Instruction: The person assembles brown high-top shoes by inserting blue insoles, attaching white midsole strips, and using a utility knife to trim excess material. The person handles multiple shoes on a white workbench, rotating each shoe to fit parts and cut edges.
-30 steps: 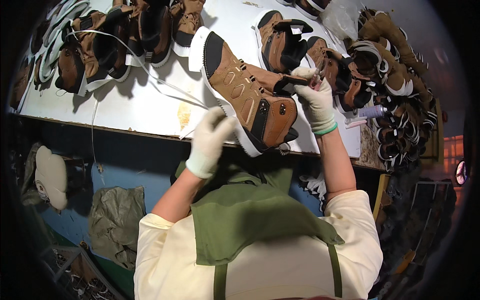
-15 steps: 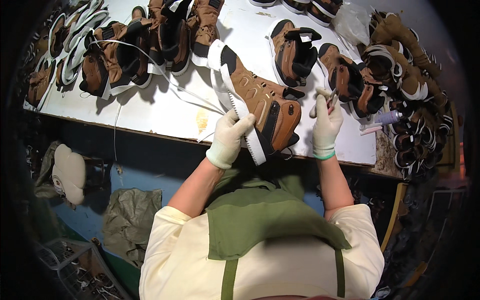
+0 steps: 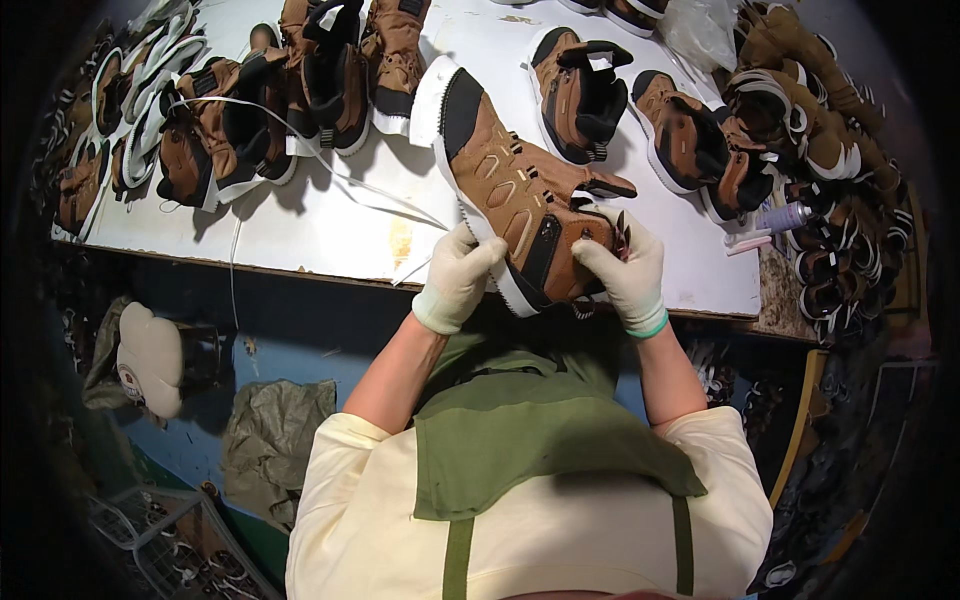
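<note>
- Gripping the white sole [image 3: 514, 292] of a brown boot [image 3: 520, 215], the left hand [image 3: 455, 278] lays its thumb on the edge, its other fingers largely out of sight.
- Pinching the boot's heel end, the right hand [image 3: 630, 272] presses its thumb to the side; something small and reddish at its fingers is too hidden to tell.
- The brown boot is tipped on its side between the two hands, toe pointing away, above the near part of the counter [image 3: 330, 240].
- Beyond the left hand, a white cord [image 3: 350, 183] trails off leftward.
- Farther out, to the left hand's left, a row of boots [image 3: 340, 90] stands.
- Ahead of the right hand and apart from it sits another boot [image 3: 575, 100].
- Right of the right hand, a pink pen [image 3: 748, 244] lies near a can [image 3: 785, 217].
</note>
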Available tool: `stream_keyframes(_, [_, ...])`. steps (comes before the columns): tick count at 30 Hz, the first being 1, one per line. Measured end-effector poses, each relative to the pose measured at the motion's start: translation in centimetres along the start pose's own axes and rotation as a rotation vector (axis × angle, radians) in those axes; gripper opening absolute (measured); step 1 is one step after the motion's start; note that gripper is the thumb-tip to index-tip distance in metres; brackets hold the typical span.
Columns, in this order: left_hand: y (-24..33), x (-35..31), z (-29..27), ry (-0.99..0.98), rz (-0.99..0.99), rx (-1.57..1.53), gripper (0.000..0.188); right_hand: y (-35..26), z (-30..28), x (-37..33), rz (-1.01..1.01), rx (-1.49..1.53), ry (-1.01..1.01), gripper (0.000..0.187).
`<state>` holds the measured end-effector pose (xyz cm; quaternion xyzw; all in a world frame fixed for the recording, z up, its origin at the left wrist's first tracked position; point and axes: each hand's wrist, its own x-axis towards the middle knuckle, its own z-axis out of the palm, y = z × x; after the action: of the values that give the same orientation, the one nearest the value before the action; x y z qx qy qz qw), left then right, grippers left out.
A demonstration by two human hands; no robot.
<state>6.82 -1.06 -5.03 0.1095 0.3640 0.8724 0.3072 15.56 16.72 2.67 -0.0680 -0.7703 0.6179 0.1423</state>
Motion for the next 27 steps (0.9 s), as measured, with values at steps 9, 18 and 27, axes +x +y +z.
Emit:
stream_keyframes(9, [2.0, 1.3, 1.8, 0.126, 0.077, 0.1, 0.039, 0.4, 0.4, -1.0, -0.087, -0.025, 0.061, 0.037])
stream_keyframes(18, [1.9, 1.0, 1.0, 0.046, 0.129, 0.034, 0.045, 1.1, 0.2, -1.3, -0.146, -0.088, 0.06, 0.039])
stream_keyframes(27, [2.0, 1.2, 0.3, 0.003, -0.003, -0.25, 0.042, 0.4, 1.0, -1.2, -0.125, -0.067, 0.051, 0.038])
